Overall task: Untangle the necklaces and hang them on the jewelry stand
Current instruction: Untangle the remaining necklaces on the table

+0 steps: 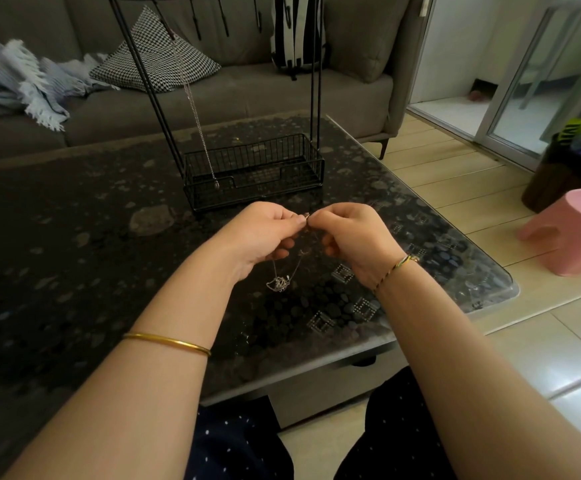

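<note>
Over table (74, 237), pinched necklace (278, 283) hangs vertically.

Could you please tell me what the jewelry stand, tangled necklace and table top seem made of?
Jewelry stand: thin black wire, likely matte painted metal, given its slim rods and grid basket. Tangled necklace: fine silvery chain, probably metal; it glints. Table top: dark pebbled pattern, glossy, possibly glass over stone.

One wire jewelry stand (254, 174) on the one worktop (74, 237), with one necklace (195, 112) hanging from it. One knot of chains (278, 283), strands too fine to count, hangs from two hands: left hand (265, 233), right hand (355, 237). One gold bangle (168, 341), one braided bracelet (394, 270), one pink stool (573, 230), one houndstooth cushion (157, 57), one fringed blanket (22, 77).
</note>
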A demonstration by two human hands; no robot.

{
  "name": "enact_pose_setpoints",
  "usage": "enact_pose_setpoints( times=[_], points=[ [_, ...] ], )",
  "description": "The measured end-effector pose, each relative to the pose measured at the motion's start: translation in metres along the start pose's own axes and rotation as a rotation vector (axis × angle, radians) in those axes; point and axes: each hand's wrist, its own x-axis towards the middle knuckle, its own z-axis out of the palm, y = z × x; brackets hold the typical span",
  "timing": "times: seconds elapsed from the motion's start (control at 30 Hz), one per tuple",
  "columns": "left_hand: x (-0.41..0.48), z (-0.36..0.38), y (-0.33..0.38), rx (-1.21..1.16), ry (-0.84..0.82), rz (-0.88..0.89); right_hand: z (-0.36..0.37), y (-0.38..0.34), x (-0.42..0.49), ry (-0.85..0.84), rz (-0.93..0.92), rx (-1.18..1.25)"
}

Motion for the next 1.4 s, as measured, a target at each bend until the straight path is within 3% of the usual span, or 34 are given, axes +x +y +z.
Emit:
enact_pose_setpoints(
  times=[0.57, 0.83, 1.03, 1.23, 1.4],
  points=[
    [-0.001, 0.008, 0.009, -0.22, 0.042, -0.11, 0.004, 0.002, 0.006, 0.096, 0.129, 0.21],
    [-0.001, 0.007, 0.008, -0.313, 0.087, -0.075, 0.001, -0.001, 0.002, -0.038, 0.275, 0.231],
    [-0.003, 0.004, 0.006, -0.289, 0.047, -0.038, -0.001, 0.0, 0.001, -0.14, 0.254, 0.146],
    [-0.002, 0.002, 0.003, -0.249, 0.088, -0.016, -0.002, 0.002, -0.002, -0.18, 0.104, 0.07],
    [-0.003, 0.002, 0.004, -0.202, 0.103, -0.044, -0.003, 0.002, 0.0, -0.058, 0.096, 0.085]
  ],
)
